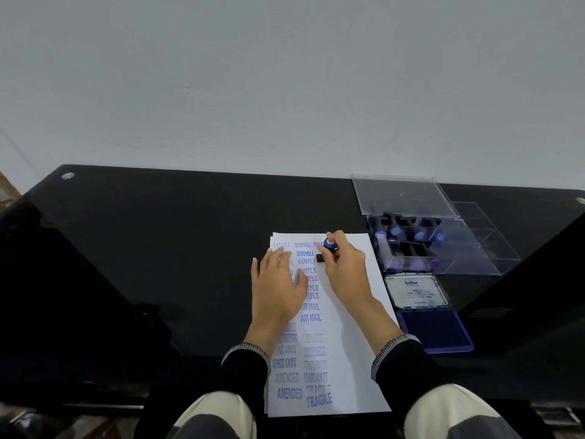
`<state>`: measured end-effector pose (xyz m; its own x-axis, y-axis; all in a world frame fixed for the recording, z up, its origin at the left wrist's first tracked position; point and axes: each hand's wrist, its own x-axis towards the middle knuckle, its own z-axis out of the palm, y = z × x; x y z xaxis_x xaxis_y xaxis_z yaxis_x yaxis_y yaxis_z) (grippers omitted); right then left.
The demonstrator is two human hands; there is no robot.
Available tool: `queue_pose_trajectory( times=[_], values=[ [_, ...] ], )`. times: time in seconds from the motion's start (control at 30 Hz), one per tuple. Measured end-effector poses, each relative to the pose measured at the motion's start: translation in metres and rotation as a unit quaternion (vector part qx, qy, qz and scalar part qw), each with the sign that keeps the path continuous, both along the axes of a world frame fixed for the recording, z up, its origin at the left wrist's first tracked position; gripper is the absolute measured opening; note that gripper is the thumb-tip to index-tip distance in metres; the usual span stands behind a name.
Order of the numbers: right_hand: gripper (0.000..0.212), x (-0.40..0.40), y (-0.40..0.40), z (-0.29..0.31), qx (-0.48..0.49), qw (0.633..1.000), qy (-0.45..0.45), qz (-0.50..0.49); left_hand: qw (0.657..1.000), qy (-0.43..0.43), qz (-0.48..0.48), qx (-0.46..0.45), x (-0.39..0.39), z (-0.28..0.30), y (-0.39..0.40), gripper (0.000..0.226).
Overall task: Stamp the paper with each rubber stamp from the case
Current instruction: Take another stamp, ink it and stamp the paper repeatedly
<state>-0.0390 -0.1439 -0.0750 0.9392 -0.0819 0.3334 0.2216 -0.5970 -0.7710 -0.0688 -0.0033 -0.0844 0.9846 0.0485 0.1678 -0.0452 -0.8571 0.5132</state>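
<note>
Paper (354,327) lies on the black table (190,248), covered in blue imprints: SAMPLE, FRAGILE, AIR MAIL, FAX OUT, AMENDED. Right hand (343,263) grips a blue-knobbed rubber stamp (329,245) at the sheet's top. Left hand (278,280) lies flat, fingers straight, hiding several words. Case (443,245) contents blurred.
</note>
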Motion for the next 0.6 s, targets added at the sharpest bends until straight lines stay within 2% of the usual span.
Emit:
queue_pose_trajectory(
  times=[0.47, 0.6],
  values=[
    [0.012, -0.003, 0.003, 0.001, 0.015, 1.000, -0.018, -0.016, 1.000, -0.010, 0.002, 0.003, 0.001, -0.002, 0.000, 0.056],
    [0.009, 0.005, 0.000, 0.011, -0.008, 1.000, 0.010, -0.003, 1.000, -0.010, 0.005, 0.008, 0.002, -0.004, 0.000, 0.056]
  ],
)
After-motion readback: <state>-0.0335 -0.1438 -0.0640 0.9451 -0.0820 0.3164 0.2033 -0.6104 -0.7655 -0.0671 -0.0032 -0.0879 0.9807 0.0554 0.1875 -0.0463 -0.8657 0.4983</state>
